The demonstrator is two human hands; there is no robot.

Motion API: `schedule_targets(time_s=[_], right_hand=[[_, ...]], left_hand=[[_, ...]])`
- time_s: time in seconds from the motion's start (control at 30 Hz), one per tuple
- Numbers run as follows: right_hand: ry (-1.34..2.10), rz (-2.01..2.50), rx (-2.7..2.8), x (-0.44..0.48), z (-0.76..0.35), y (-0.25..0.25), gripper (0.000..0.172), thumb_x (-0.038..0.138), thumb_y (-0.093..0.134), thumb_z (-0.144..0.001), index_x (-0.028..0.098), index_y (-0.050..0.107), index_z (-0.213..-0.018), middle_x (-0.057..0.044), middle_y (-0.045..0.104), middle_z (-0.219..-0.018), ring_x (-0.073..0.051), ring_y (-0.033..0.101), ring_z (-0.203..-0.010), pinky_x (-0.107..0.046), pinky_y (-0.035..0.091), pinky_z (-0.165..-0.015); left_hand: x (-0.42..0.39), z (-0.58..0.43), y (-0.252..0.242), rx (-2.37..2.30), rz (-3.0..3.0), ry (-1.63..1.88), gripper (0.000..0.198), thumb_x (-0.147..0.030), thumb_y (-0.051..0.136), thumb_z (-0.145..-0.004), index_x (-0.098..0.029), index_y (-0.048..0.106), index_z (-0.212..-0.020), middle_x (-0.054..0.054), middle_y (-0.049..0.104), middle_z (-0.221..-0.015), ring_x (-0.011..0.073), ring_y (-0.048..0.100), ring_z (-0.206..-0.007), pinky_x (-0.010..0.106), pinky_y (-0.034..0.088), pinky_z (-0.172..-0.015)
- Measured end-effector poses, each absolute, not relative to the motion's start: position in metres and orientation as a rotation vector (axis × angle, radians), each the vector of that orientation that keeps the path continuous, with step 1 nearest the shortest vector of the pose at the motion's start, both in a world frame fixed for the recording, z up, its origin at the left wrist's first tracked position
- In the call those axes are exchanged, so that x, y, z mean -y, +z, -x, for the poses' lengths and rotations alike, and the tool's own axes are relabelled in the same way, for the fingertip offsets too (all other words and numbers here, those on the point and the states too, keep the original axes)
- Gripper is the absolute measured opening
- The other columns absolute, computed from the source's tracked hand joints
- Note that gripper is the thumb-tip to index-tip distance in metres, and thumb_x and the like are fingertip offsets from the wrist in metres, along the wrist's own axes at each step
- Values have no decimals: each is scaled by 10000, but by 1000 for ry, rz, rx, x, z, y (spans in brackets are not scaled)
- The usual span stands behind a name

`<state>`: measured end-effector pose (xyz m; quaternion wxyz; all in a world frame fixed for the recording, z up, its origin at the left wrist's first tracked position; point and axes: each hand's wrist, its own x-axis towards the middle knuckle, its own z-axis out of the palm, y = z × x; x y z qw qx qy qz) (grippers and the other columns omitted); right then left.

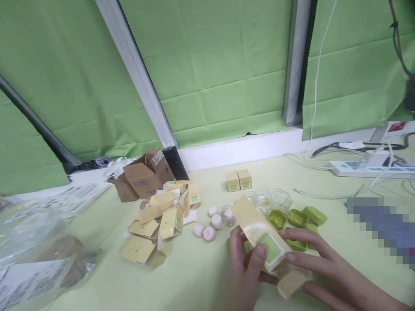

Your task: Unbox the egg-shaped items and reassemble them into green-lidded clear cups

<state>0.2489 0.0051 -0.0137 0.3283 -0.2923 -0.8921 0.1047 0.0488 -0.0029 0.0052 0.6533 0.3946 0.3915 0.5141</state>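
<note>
A small tan cardboard box [254, 222] with a green label and raised end flaps is held between both hands. My left hand [244, 263] grips its left side, the thumb pressed near the label. My right hand [327, 261] has its fingertips on the box's right edge and lower end, where a flap hangs down; a clear edge shows there, but what is inside I cannot make out. Just beyond the hands lie green plastic cups [296, 218] and clear plastic cups [280, 198]. Several pale pinkish-white round pieces [209, 233] sit left of the box.
Several opened tan boxes [139, 249] are piled at the left, before a brown carton [141, 177] and a black cylinder [175, 163]. Two closed boxes [233, 182] stand further back. A plastic bag [42, 255] lies far left; a power strip [353, 168] with cables is at right.
</note>
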Motion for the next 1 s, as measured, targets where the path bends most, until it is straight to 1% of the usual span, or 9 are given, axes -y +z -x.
schedule_targets(time_s=[0.07, 0.17, 0.33, 0.47, 0.57, 0.67, 0.8, 0.9, 1.0], right_hand=[[238, 746, 2265, -4, -244, -10, 578, 101, 524, -845, 361, 349, -1330, -45, 340, -1348, -190, 405, -1272, -284, 439, -998], [223, 727, 2213, -2, -239, -2, 512, 110, 525, -846, 327, 391, -1290, -47, 367, -1306, -175, 415, -1252, -249, 443, -990], [229, 691, 2268, -1, -241, 1, 461, 133, 524, -850, 296, 434, -1272, -57, 330, -1356, -197, 397, -1271, -250, 455, -977], [251, 675, 2221, -2, -241, -1, 525, 61, 478, -842, 305, 377, -1295, -60, 389, -1318, -181, 391, -1274, -260, 456, -975], [273, 639, 2215, -4, -240, -2, 586, 13, 456, -825, 307, 326, -1315, -65, 439, -1291, -181, 372, -1288, -276, 460, -969], [275, 632, 2214, -4, -239, -2, 577, 3, 460, -820, 312, 349, -1294, -65, 456, -1269, -185, 406, -1264, -280, 471, -951], [288, 691, 2211, -3, -239, -3, 488, 45, 489, -829, 317, 418, -1228, -66, 467, -1257, -195, 476, -1208, -266, 501, -901], [305, 775, 2209, -2, -239, -6, 434, 76, 492, -838, 329, 436, -1186, -61, 478, -1247, -206, 498, -1185, -296, 501, -907], [282, 817, 2202, -2, -238, -6, 392, 94, 487, -842, 324, 454, -1157, -63, 486, -1240, -218, 524, -1151, -320, 510, -896]], left_hand=[[4, -50, 6, -915, -918, 1161, 568, -504, 626, -743, -245, 406, -1198, 110, 556, -1202, 242, 611, -942, 208, 497, -537], [5, -51, 8, -937, -897, 1151, 595, -546, 613, -731, -245, 410, -1202, 104, 566, -1183, 242, 598, -963, 219, 505, -561], [5, -51, 8, -955, -855, 1137, 618, -629, 552, -732, -241, 426, -1197, 114, 571, -1174, 240, 613, -940, 210, 492, -537], [5, -52, 5, -966, -859, 1140, 597, -615, 534, -754, -247, 405, -1207, 106, 571, -1167, 243, 604, -967, 217, 508, -536], [5, -53, 2, -958, -860, 1146, 570, -606, 522, -770, -259, 394, -1204, 96, 541, -1209, 233, 609, -950, 220, 524, -537], [5, -53, 2, -960, -865, 1152, 552, -596, 519, -778, -270, 393, -1206, 87, 516, -1238, 209, 624, -895, 229, 541, -546], [5, -53, 6, -992, -896, 1152, 560, -563, 526, -789, -252, 364, -1225, 102, 518, -1213, 203, 633, -847, 225, 544, -503], [5, -51, 9, -973, -927, 1159, 544, -533, 527, -803, -246, 333, -1223, 109, 508, -1218, 199, 641, -808, 241, 555, -495], [5, -49, 7, -949, -967, 1149, 501, -523, 520, -812, -240, 338, -1182, 104, 552, -1151, 192, 644, -769, 240, 549, -480]])
